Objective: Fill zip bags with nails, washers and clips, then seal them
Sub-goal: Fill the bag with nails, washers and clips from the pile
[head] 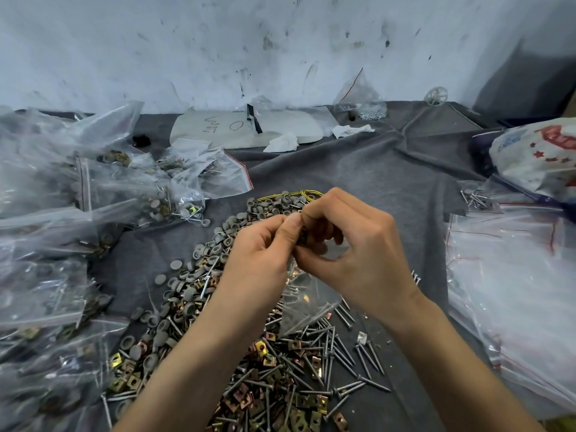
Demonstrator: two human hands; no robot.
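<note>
Head view: 2 hands meet above the pile (280, 369) of loose hardware on the cloth-covered tabletop (374, 169).
Zip bag: the zip bag (308, 304) hangs from the fingers just above the pile's middle, mouth up. It is clear, with several nails showing inside.
Left hand: the left hand (261, 254) pinches one lip of the bag's mouth between thumb and forefinger.
Right hand: the right hand (358, 244) has its fingers curled, pinching a small dark clip (302, 236) at the mouth. I cannot tell whether it has passed the lip.
Pile contents: grey washers (187, 294) make up its far and left part, loose clips (299, 403) its near edge, and nails (363, 361) its right side.
Filled bags: the filled bags (62, 198) are heaped left of the pile.
Empty bags: the empty bags (514, 275) are stacked right of the pile.
Step in hand: probably loading a clip into the part-filled bag.
Doing it well: hold the mouth wide with the left pinch and release the clip below the zip track so nothing lodges in it. Keep the nail points away from the film. Seal only once the track is clear, pressing from 1 end to the other.
</note>
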